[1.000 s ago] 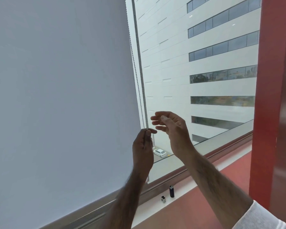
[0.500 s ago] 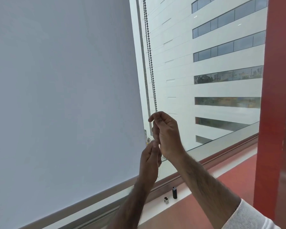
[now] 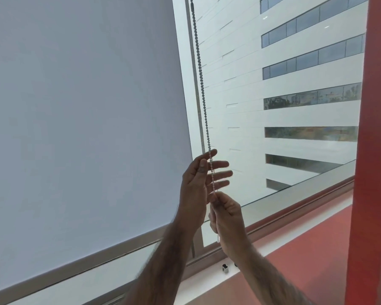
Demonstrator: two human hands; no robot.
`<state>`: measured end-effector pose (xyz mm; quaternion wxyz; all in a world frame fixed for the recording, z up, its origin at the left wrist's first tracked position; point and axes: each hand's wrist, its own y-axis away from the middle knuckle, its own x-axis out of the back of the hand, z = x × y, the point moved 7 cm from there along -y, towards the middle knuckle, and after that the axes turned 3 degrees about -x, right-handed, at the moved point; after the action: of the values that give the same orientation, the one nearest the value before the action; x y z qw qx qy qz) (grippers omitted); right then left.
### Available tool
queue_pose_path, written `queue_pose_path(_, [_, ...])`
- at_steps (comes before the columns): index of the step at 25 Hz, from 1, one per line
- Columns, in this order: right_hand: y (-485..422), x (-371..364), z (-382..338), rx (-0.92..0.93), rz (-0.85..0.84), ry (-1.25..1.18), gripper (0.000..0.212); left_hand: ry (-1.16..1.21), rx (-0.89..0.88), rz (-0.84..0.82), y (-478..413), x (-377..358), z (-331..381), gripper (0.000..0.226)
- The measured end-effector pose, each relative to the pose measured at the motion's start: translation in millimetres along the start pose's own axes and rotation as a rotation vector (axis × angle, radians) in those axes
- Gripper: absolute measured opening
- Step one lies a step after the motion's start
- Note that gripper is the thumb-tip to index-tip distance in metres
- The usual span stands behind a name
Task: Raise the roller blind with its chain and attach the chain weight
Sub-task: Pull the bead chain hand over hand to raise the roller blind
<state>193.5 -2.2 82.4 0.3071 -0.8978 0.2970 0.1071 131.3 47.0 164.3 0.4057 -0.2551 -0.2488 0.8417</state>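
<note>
— Where does the bead chain [image 3: 204,102] run?

— From twelve o'clock of the view down toward the centre, just right of the roller blind [image 3: 86,106]. The blind covers the whole nine o'clock side, and its bottom bar [image 3: 110,253] hangs a little above the sill [image 3: 207,280].

— And the left hand [image 3: 196,186]?

— Raised on an upright forearm, palm turned toward the chain. Its fingers [image 3: 220,164] are straight, spread and pointing to three o'clock, with the thumb [image 3: 202,167] up. It holds nothing. The chain passes in front of the fingers, and I cannot tell whether it touches them.

— The right hand [image 3: 228,214]?

— At five o'clock of the left hand, just below it, with the forearm coming up from the five o'clock corner. Its fingertips [image 3: 216,197] pinch the chain at the top of the fist and the other fingers are curled in. A thin white piece [image 3: 218,238] sticks out beneath the fist (too blurred to name).

— Anything on the sill?

— A small metal piece [image 3: 225,268], at six o'clock of the right hand and well apart from the chain. A red column [image 3: 374,150] stands at three o'clock.
</note>
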Motion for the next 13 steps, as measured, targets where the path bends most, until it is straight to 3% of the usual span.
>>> queue_pose_path(4, [-2,-10,-5,0.024,-0.039,0.006,0.021,-0.078,-0.082,0.099,0,4,-9,0.03])
queue_pose_path(8, [-4,2,3,0.064,-0.074,0.163,0.022,-0.191,-0.183,0.146,1,12,-3,0.028])
queue_pose_path(13, [-27,7,-35,0.175,0.078,0.268,0.018,-0.365,-0.256,0.223,8,37,-21,0.027])
